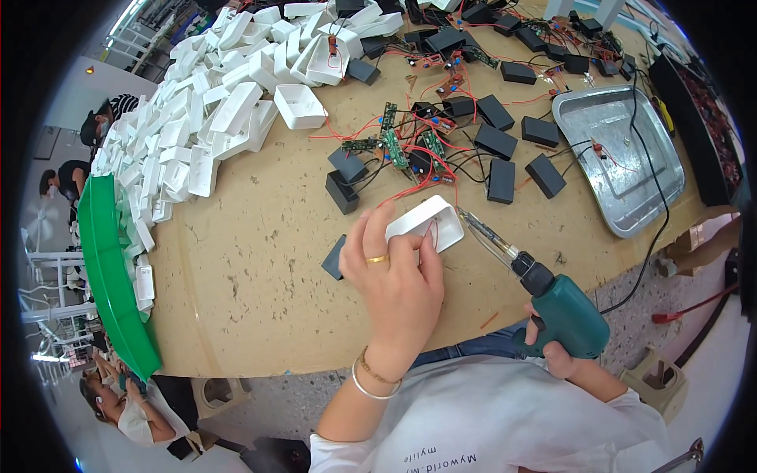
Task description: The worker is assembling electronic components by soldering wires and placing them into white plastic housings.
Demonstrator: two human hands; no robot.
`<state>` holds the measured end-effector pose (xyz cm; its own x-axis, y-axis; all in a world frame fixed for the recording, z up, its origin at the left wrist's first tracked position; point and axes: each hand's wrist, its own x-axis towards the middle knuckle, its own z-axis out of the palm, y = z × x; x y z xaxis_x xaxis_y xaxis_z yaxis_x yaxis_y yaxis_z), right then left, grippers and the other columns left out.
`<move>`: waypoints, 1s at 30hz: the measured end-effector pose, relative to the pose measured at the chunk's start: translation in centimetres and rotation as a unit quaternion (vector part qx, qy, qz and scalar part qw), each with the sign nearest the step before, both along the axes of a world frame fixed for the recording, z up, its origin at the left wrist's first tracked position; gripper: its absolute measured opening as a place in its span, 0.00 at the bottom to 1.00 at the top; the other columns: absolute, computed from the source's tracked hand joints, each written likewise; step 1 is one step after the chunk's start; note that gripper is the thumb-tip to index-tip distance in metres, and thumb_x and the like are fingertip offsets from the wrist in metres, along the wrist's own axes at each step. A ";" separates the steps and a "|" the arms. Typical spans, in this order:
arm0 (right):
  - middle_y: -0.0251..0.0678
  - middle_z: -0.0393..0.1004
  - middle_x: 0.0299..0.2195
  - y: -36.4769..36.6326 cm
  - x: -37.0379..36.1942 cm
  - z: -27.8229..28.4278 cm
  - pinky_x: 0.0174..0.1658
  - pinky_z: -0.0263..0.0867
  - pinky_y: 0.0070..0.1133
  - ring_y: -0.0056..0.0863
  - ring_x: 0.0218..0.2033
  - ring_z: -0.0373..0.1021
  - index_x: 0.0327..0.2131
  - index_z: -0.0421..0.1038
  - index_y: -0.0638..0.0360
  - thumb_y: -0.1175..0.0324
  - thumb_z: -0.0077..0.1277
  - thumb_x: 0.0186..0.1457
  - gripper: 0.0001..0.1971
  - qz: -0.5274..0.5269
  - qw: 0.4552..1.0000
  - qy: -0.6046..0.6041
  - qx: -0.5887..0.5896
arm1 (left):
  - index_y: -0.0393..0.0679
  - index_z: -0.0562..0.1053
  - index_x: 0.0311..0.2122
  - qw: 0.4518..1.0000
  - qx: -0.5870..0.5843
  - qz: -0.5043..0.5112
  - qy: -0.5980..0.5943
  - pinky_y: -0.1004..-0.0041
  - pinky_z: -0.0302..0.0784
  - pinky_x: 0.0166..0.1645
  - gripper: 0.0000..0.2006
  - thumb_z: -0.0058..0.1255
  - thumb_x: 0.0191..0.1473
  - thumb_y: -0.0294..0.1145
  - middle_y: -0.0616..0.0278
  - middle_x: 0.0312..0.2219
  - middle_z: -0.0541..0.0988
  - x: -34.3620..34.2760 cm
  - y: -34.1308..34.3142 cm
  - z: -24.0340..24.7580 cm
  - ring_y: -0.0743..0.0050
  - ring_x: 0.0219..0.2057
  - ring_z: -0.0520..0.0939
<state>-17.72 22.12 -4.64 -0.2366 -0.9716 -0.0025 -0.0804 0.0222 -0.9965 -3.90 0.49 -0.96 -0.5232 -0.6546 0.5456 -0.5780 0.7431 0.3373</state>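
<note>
My left hand (398,292) grips a white plastic case (430,208) near the table's front edge, its fingers bent over the side and into the cavity. A thin red wire (433,230) shows inside, by the fingertips. My right hand (558,359) is wrapped round the handle of a green soldering gun (569,311). Its slim metal tip (477,226) points at the right end of the case; whether they touch I cannot tell. Partly behind my left hand lies a black box (334,258).
Beyond the case lie green circuit boards (392,146) tangled with red and black wires and black boxes (501,181). White cases (213,118) are heaped at the far left, beside a green bin (110,268). A metal tray (619,197) stands right, a black cord (650,268) crossing it.
</note>
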 end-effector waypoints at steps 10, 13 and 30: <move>0.30 0.73 0.23 -2.0 0.2 2.0 0.35 0.66 0.26 0.30 0.27 0.70 0.40 0.69 0.67 0.67 0.55 0.44 0.19 -0.052 0.992 0.109 -0.032 | 0.38 0.68 0.27 0.999 0.032 0.004 -0.019 0.58 0.58 0.48 0.06 0.54 0.44 0.25 0.55 0.46 0.68 -1.0 0.0 -0.9 0.53 0.47 0.67; 0.30 0.72 0.22 -2.1 0.2 2.1 0.35 0.66 0.26 0.30 0.26 0.70 0.39 0.70 0.67 0.67 0.54 0.44 0.17 -0.056 0.992 0.115 -0.018 | 0.38 0.68 0.27 1.000 0.000 0.014 -0.025 0.58 0.58 0.48 0.06 0.54 0.44 0.24 0.55 0.46 0.68 -1.4 0.1 -0.5 0.54 0.47 0.67; 0.36 0.73 0.28 -2.8 0.3 2.4 0.33 0.66 0.24 0.34 0.31 0.71 0.32 0.71 0.61 0.65 0.56 0.46 0.11 -0.061 0.985 0.158 -0.020 | 0.39 0.66 0.28 1.000 0.017 0.007 -0.019 0.62 0.56 0.50 0.06 0.51 0.46 0.21 0.56 0.44 0.69 -2.0 -0.3 -1.1 0.60 0.44 0.68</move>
<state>-17.46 19.36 -2.25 -0.3349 -0.9336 0.1270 -0.3853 0.0127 -0.9227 -5.93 0.17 -2.05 -0.5335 -0.6802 0.5027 -0.6015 0.7230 0.3399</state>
